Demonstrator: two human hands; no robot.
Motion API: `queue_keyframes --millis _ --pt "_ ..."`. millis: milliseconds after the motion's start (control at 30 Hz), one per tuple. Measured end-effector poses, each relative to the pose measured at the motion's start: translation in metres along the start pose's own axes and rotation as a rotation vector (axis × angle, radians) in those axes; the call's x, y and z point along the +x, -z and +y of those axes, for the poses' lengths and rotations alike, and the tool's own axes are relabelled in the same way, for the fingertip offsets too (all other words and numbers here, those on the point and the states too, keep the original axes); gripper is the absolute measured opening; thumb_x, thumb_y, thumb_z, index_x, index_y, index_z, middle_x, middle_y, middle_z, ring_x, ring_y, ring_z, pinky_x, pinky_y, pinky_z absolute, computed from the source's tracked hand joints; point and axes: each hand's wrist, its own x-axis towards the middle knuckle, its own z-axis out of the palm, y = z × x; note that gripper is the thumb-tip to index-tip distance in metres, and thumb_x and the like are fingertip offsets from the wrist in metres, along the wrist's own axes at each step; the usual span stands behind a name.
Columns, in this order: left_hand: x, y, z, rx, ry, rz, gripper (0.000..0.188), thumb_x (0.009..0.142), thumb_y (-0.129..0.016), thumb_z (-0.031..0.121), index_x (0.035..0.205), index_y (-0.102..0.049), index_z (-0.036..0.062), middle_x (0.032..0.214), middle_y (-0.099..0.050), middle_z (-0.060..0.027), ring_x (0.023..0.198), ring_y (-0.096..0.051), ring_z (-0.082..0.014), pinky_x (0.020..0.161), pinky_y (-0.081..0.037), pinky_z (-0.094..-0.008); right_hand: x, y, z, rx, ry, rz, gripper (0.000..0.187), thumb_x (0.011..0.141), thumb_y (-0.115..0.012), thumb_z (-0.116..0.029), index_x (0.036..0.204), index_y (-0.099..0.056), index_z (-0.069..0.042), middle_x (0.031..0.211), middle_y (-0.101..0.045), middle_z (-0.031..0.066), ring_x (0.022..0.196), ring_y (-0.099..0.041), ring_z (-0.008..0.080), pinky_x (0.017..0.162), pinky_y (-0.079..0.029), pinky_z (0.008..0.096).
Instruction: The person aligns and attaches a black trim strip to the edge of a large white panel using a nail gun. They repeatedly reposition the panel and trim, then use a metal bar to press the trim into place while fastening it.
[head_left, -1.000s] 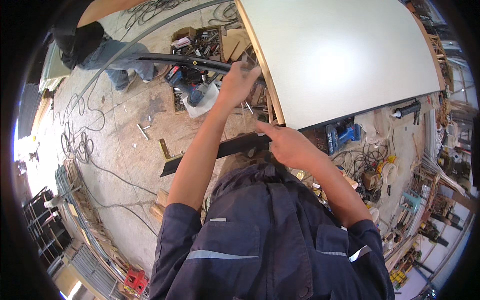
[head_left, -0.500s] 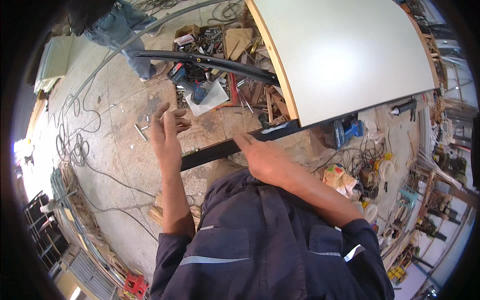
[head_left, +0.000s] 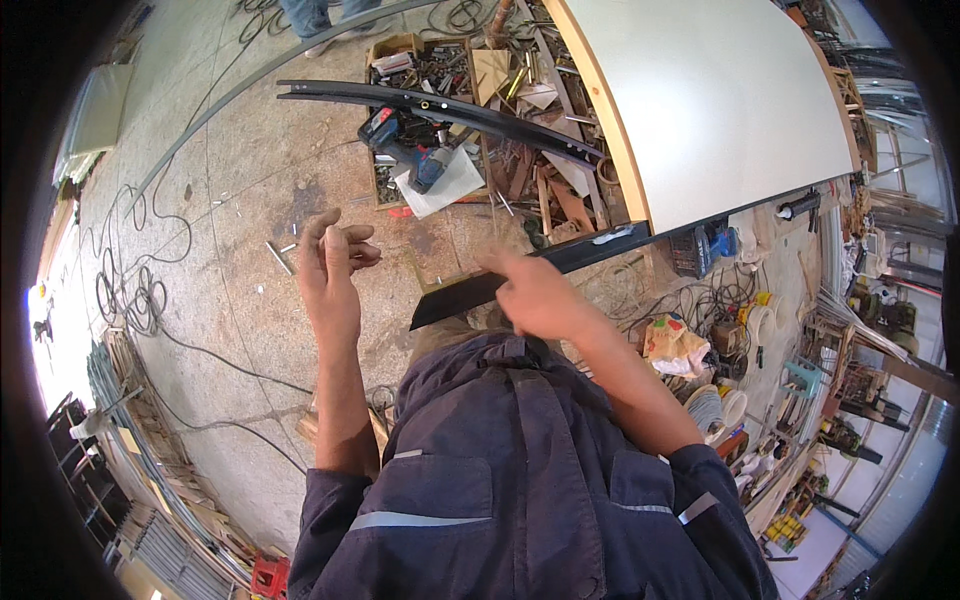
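My left hand is raised over the floor, left of the black bar's cut end. Its fingers are loosely bent and apart, and I see nothing in them. My right hand is over the black bar, its fingertips smeared by motion. Whether it touches the bar or holds anything small cannot be made out. The bar runs along the near edge of a white panel and juts out past the panel's left corner. A light wooden strip lines the panel's left side.
Beyond the bar lie a long black channel strip, a crate of metal bits and a blue cordless drill. Cables coil on the floor at left. Tools, cords and a bag lie at right. Someone's legs show far off.
The panel, bar and crate have shifted rightward in view. My right hand has moved slightly right along the bar and its fingertips blur. The other person has moved nearly out of view.
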Motion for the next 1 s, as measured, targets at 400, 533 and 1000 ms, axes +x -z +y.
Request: queue_keyframes --millis 400,533,1000 --pt "-0.012 0.029 -0.006 0.036 0.039 0.016 0.040 0.110 -0.047 0.029 0.132 -0.055 -0.0041 0.102 -0.069 -0.0154 0.081 -0.066 -0.0164 0.074 -0.057 -0.0323 -0.063 0.053 0.016 0.734 -0.022 0.302 0.076 0.080 -0.043 0.011 0.155 -0.029 0.007 0.143 -0.059 0.0191 0.055 -0.059 0.0140 0.051 -0.049 0.0263" --pt "-0.020 0.026 -0.010 0.062 0.068 0.004 0.039 0.110 -0.047 0.029 0.130 -0.057 -0.0031 0.101 -0.069 -0.0144 0.081 -0.066 -0.0159 0.073 -0.056 -0.0314 -0.084 0.077 0.055 0.493 -0.109 0.571 0.072 0.081 -0.043 0.011 0.153 -0.038 0.004 0.148 -0.057 0.0103 0.056 -0.057 0.0118 0.053 -0.048 0.0261" --pt "-0.013 0.010 -0.017 0.087 0.109 -0.064 0.043 0.109 -0.049 0.033 0.129 -0.057 -0.0046 0.101 -0.068 -0.0128 0.082 -0.065 -0.0157 0.074 -0.056 -0.0315 -0.064 0.049 0.079 0.022 -0.181 0.499 0.074 0.086 -0.045 0.011 0.157 -0.033 -0.002 0.152 -0.054 0.0075 0.062 -0.059 0.0151 0.064 -0.054 0.0308"
